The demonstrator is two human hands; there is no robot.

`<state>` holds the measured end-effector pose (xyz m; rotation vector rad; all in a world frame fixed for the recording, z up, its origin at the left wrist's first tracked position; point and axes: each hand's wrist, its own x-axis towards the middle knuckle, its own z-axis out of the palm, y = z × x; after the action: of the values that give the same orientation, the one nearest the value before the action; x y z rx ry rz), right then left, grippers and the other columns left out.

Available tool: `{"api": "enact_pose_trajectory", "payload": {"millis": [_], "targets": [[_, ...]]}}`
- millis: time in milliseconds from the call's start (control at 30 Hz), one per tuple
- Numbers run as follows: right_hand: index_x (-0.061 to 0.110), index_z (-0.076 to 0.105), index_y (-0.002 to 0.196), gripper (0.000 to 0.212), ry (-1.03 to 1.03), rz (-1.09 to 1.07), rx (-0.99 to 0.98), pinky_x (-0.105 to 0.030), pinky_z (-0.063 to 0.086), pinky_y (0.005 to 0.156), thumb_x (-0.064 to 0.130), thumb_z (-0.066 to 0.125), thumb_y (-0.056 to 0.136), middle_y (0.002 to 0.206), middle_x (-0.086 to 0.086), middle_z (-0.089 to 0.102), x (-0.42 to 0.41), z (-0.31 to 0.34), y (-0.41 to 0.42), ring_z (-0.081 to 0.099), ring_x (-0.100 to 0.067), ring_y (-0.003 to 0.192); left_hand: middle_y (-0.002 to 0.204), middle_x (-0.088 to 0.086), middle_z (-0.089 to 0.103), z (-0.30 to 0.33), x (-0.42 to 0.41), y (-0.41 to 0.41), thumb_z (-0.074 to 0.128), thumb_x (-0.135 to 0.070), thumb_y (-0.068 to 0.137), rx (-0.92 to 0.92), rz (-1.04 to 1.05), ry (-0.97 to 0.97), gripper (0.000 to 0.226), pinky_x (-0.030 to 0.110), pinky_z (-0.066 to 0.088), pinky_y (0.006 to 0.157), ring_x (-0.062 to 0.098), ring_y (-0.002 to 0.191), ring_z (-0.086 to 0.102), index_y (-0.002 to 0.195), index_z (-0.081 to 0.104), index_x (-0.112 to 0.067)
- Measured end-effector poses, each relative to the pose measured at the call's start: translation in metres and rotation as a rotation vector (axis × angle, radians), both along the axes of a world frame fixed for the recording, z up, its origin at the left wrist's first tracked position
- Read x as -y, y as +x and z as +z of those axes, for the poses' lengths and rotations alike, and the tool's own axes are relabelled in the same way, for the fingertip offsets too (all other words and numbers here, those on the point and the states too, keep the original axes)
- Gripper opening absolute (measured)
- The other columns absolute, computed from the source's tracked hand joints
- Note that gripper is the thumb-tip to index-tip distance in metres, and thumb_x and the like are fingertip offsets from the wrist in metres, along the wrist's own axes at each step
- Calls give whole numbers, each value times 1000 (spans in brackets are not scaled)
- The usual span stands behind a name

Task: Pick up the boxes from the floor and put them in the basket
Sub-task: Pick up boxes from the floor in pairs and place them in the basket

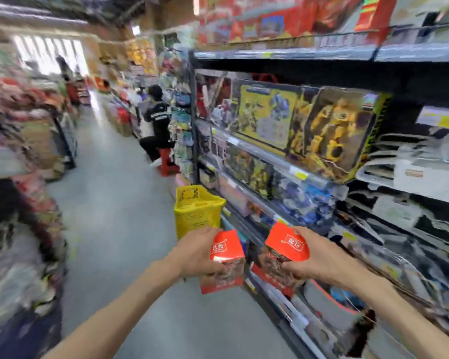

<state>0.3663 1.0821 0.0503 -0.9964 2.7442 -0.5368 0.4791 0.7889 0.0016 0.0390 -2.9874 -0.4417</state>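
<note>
Gripping one red box (226, 251) each (287, 246), both hands (196, 252) (319, 260) hide blurred lower prints.

Motion blur smears the goods on the left shelves (24, 156) at nine o'clock; no item there can be identified. The left hand (197, 251) hides one side of the left red box (226, 257), and the right hand (314, 263) covers an edge of the right red box (285, 250). The inside of the yellow basket (196, 212) is not visible. Both forearms are cut off by the bottom edge.
</note>
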Motion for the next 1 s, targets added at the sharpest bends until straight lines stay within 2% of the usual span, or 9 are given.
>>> {"api": "enact_pose_trajectory", "payload": {"millis": [67,133,233,367,533,633,800,867,1000], "targets": [[34,45,120,67,-11,82,3,-26,50,75,63,76,68,103,15,60,65,0,-17,59,-1,84,124,4,56,0,55,6,72,-65,62,18,90,0,94,39,46,93,27,111,55,139,41,-22],[39,45,118,66,-12,174,8,-23,51,76,65,76,65,99,20,61,130,-1,-35,59,6,85,119,2,56,1,107,8,73,-65,63,32,168,-9,90,38,46,89,25,108,55,136,42,-24],[47,37,121,69,1,311,30,-14,46,68,63,76,66,94,26,57,221,-7,-67,56,17,81,115,1,57,4,177,5,69,-68,61,49,278,0,88,35,45,87,22,105,54,133,45,-22],[36,42,125,75,-3,426,36,-26,53,70,65,76,65,92,15,63,333,-12,-119,62,1,77,119,2,55,11,259,-12,58,-75,55,61,393,53,99,39,45,92,22,109,52,135,43,-20],[35,43,125,75,22,573,11,-28,52,77,67,74,66,100,18,60,462,-1,-181,60,-1,86,124,3,53,22,358,-49,77,-54,69,39,513,84,88,34,43,94,22,113,53,140,40,-17],[32,45,124,73,30,630,18,-30,53,80,64,76,66,103,15,62,537,7,-215,61,-4,88,123,0,54,24,421,-72,75,-60,68,20,572,71,90,32,43,91,19,111,52,140,39,-20],[34,45,114,66,22,630,21,-31,54,78,70,73,65,90,12,64,653,1,-266,61,0,78,122,-3,55,20,533,-113,72,-66,65,14,610,73,90,34,46,91,15,106,53,139,40,-24],[38,40,115,66,9,621,13,-29,52,81,69,73,67,91,15,61,700,-5,-285,60,2,79,121,-6,54,15,583,-133,71,-67,66,7,614,104,90,33,47,90,12,105,52,139,39,-27],[40,34,129,79,-18,591,45,-24,48,70,71,72,67,95,16,58,796,-22,-329,60,1,81,124,-7,52,7,686,-180,72,-66,67,-15,576,135,91,34,47,92,11,108,51,141,37,-26]]}}
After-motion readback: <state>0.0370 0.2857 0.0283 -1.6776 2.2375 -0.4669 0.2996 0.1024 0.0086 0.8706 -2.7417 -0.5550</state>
